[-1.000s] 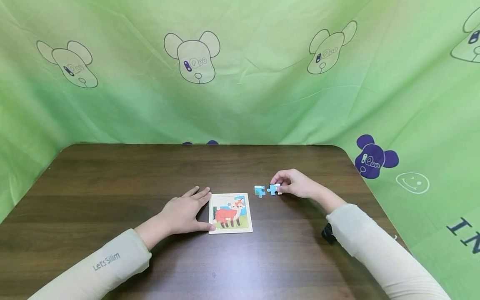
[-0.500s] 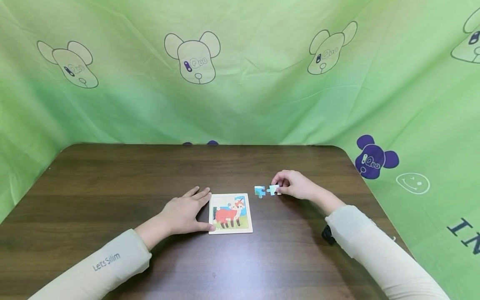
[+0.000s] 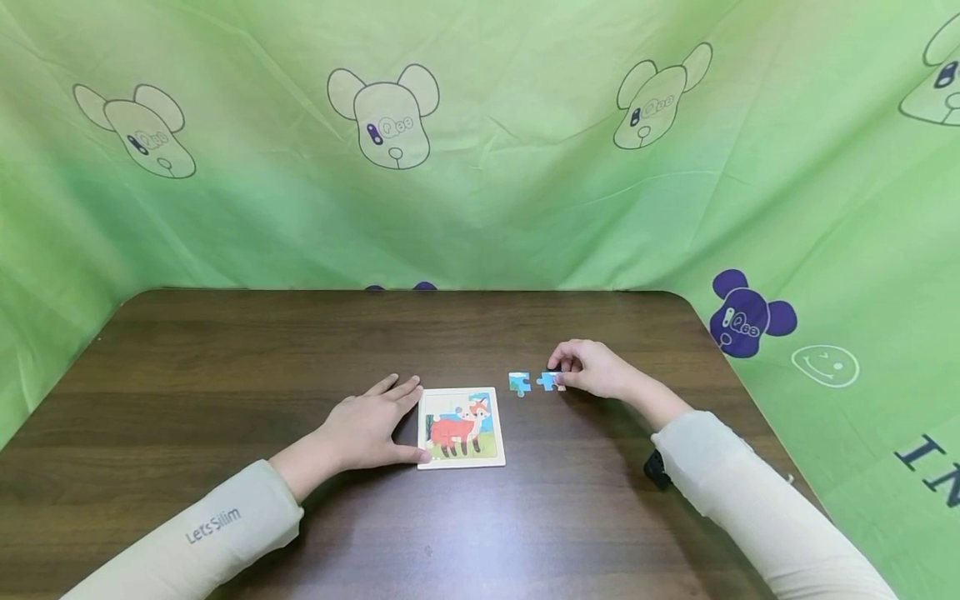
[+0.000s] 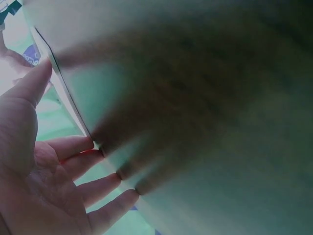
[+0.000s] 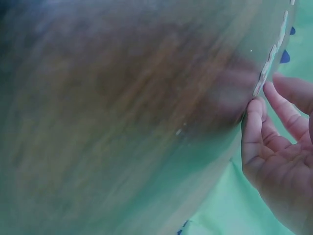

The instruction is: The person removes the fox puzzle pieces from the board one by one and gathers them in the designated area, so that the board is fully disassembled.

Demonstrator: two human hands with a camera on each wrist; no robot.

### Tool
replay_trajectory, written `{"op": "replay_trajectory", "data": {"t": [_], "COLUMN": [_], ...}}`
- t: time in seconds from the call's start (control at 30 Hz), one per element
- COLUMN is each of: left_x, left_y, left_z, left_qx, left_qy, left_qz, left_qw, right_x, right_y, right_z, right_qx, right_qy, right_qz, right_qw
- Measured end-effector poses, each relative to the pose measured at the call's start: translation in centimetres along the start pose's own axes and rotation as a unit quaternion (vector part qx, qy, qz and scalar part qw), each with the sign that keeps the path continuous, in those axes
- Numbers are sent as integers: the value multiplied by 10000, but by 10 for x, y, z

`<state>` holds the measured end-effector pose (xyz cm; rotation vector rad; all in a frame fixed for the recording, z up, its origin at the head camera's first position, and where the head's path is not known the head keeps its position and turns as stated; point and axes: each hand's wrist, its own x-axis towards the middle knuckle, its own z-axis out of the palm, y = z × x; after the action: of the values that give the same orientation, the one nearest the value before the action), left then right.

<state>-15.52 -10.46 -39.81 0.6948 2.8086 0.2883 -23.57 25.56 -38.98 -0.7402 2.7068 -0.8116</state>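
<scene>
A square jigsaw board (image 3: 499,461) with a fox picture lies on the table, its upper left part showing bare wood. My left hand (image 3: 367,429) rests at the board's left edge with fingers spread; the thumb touches the lower left corner and the fingertips lie by the upper left one. To the right of the board, my right hand (image 3: 596,369) pinches a blue jigsaw piece (image 3: 548,381) by its right side, partly hidden under the fingers. Just left of it, a second blue and green jigsaw piece (image 3: 518,382) lies flat, a small gap apart.
The dark wooden table (image 3: 262,358) has rounded back corners. Behind it and along the right side hangs a green curtain (image 3: 510,208) with printed bear heads. A small black object (image 3: 657,469) shows under the right sleeve.
The piece under my right hand has turned slightly and shifted by a small amount. My left hand, the board and the other piece have stayed where they were.
</scene>
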Motion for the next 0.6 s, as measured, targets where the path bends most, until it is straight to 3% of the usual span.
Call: {"op": "replay_trajectory", "data": {"t": [0.23, 0.6], "left_x": [0, -1], "left_y": [0, 0], "left_z": [-1, 0], "left_qx": [-4, 24], "left_qy": [19, 6], "left_qz": [9, 33], "left_qw": [10000, 10000], "right_x": [0, 16], "right_y": [-10, -40], "right_z": [0, 15], "right_qx": [197, 612], "right_qy": [-2, -319], "right_qz": [10, -696], "right_qw": [9998, 9952]}}
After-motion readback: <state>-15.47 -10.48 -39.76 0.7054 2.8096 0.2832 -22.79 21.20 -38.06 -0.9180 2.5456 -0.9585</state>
